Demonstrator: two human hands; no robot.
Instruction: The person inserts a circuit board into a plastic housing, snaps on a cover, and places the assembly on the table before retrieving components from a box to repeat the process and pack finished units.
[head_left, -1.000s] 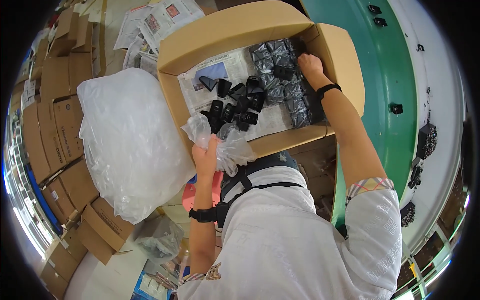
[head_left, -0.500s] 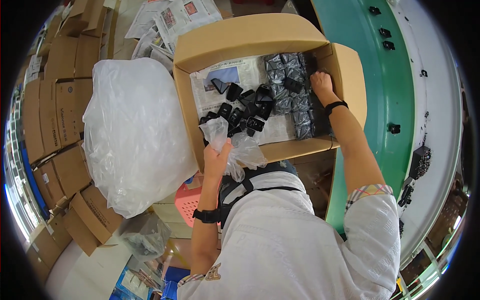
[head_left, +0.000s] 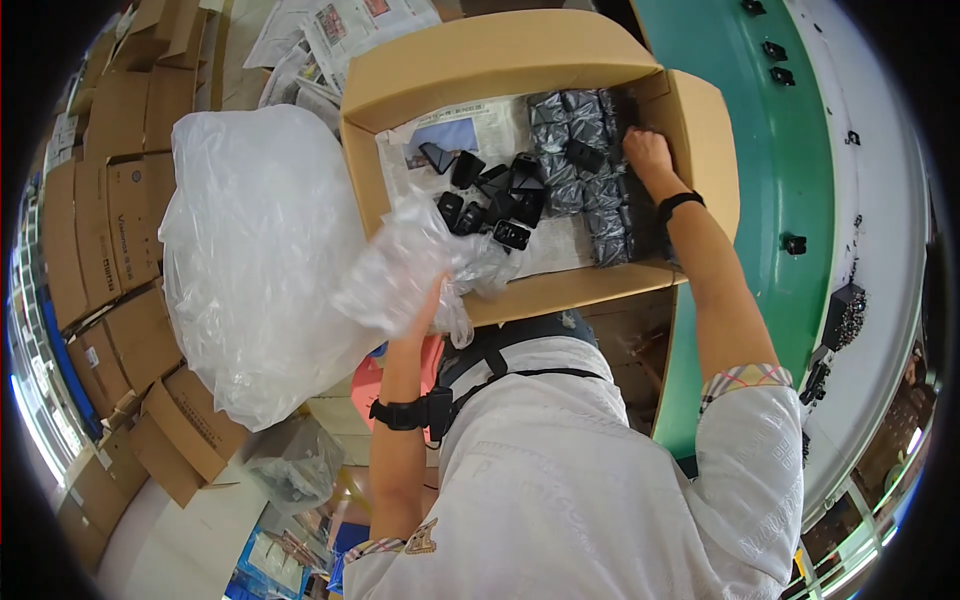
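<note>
A cardboard box [head_left: 500,70] stands open in front of me, its bottom lined with newspaper [head_left: 445,135]. At its near-left edge my left hand [head_left: 425,308] is closed on a clear plastic bag [head_left: 385,275]; motion smears the bag, and it covers part of the hand. Loose black plastic parts [head_left: 495,190] lie in a heap beyond the bag. Along the right side sit rows of film-wrapped black parts [head_left: 570,130], with one unwrapped black piece [head_left: 585,155] on top. My right hand [head_left: 648,152] is curled between these rows and the right wall; its fingertips are hidden.
A big bulging translucent plastic bag [head_left: 260,260] stands left of the box, with cardboard cartons [head_left: 105,220] stacked behind it. A green conveyor belt [head_left: 720,100] with a few black parts runs along the right. A pink basket [head_left: 368,390] is below the box.
My left hand has swung slightly left with the clear bag, which now spreads out over the box's near-left edge. My right hand stays by the right wall, and the view has shifted a little.
</note>
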